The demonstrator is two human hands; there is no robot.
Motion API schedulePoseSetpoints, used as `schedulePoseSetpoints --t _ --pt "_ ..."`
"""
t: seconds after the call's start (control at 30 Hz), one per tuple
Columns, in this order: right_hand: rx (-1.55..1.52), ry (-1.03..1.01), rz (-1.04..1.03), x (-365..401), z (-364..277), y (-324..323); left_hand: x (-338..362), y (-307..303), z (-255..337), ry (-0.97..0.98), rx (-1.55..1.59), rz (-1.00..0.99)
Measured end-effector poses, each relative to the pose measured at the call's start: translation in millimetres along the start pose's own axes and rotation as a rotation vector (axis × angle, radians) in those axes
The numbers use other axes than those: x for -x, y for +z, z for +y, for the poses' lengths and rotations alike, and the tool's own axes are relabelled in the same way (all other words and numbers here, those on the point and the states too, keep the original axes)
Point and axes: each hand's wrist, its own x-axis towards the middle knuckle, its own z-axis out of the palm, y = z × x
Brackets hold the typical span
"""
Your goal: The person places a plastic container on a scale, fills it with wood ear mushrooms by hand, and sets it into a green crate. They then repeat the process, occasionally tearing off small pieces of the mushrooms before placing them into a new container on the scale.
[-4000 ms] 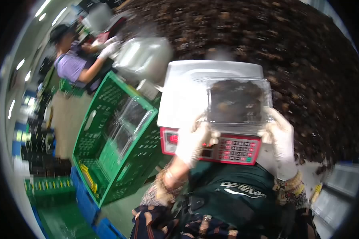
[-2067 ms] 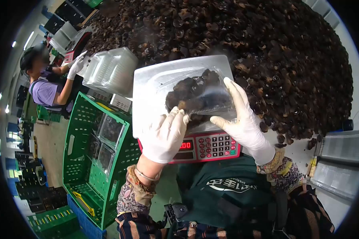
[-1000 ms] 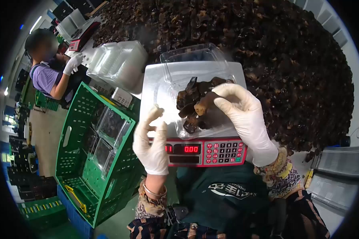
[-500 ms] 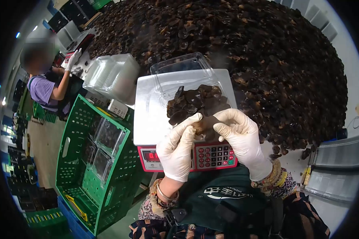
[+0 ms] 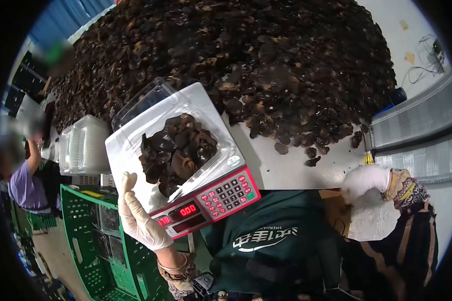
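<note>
A pile of dark wood ear mushrooms (image 5: 178, 150) lies in a clear plastic box (image 5: 221, 145), whose lid (image 5: 145, 100) is folded back at the far side. The box rests on the steel plate of a red weighing scale (image 5: 208, 203) with lit red digits. My left hand (image 5: 140, 215), in a white glove, is at the scale's left corner, its fingers stretched along the edge beside the box. Off to the right, my gloved right hand (image 5: 364, 181) is by the table's front edge, above clear plastic wrapping (image 5: 369, 220). Its fingers are blurred and partly hidden.
A large heap of wood ear mushrooms (image 5: 226, 60) covers the table behind the scale. Stacked clear boxes (image 5: 85, 145) stand at left, above a green crate (image 5: 93, 241). Grey plastic stacks (image 5: 417, 135) are at right. A co-worker in a purple shirt (image 5: 27, 183) is at far left.
My hands have parted: the right swung from the box to the table's right front edge, the left moved to the scale's left side. The view has turned, so the scale appears tilted.
</note>
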Motion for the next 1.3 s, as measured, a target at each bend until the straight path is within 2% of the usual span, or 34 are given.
schedulePoseSetpoints --t 0.1,0.13,0.2,0.27,0.33,0.4,0.5,0.53,0.63,0.67,0.7,0.77,0.83,0.87,0.93,0.97,1.0,1.03,1.1,1.17,1.23,1.3 --pt "0.0 0.014 0.337 -2 2 7 -3 1 -5 -0.009 0.032 0.043" --pt "-0.313 0.042 0.374 -14 -3 -8 -2 3 -3 -0.003 0.026 0.061" --pt "-0.271 -0.068 0.939 -33 -20 -30 -1 5 -1 0.012 -0.007 0.087" --pt "-0.498 -0.33 1.258 -66 -32 -54 2 3 -3 0.055 -0.024 0.068" --pt "-0.38 -0.358 1.354 -92 -37 -77 4 0 -5 0.112 -0.092 0.041" --pt "-0.095 -0.281 1.299 -115 -44 -104 8 -2 -5 0.103 -0.104 0.044" --pt "0.273 -0.366 1.515 -147 -44 -125 11 -6 -8 0.096 -0.134 0.042" --pt "0.248 -0.4 1.469 -159 -40 -133 11 -8 -10 0.093 -0.147 0.04" --pt "-0.342 -0.531 1.584 -159 -36 -140 10 -9 -6 0.097 -0.119 0.095" --pt "-0.612 -0.499 1.582 -153 -33 -144 9 -12 -2 0.074 -0.116 0.123" --pt "-1.47 -0.53 1.031 -121 -40 -152 7 -14 2 0.054 -0.111 0.151" --pt "-1.279 -0.489 1.079 -135 -36 -156 5 -23 -2 0.051 -0.165 0.149" --pt "-0.535 -0.46 1.455 -168 -45 -159 2 -29 0 0.019 -0.212 0.14" --pt "-0.457 -0.396 1.495 -181 -54 -158 2 -28 2 0.019 -0.22 0.122" --pt "-0.753 -0.524 1.389 -199 -57 -167 2 -29 0 0.021 -0.159 0.132" --pt "-0.329 -0.4 1.511 -197 -52 -170 1 -30 -2 0.054 -0.141 0.129" --pt "-0.543 -0.49 1.558 -187 -49 -179 1 -30 1 0.028 -0.118 0.154" --pt "-0.552 -0.441 1.572 -168 -47 -191 1 -33 1 0.005 -0.117 0.17" --pt "-1.116 -0.472 1.208 -132 -37 -205 0 -37 1 -0.036 -0.099 0.182" --pt "-1.462 -0.784 1.005 -115 -32 -212 -2 -43 -7 -0.048 -0.088 0.168" --pt "-1.637 -0.908 0.856 -105 -32 -211 -4 -42 -3 -0.098 -0.052 0.19" --pt "-1.814 -0.971 0.723 -110 -33 -211 -9 -42 8 -0.123 -0.175 0.182"
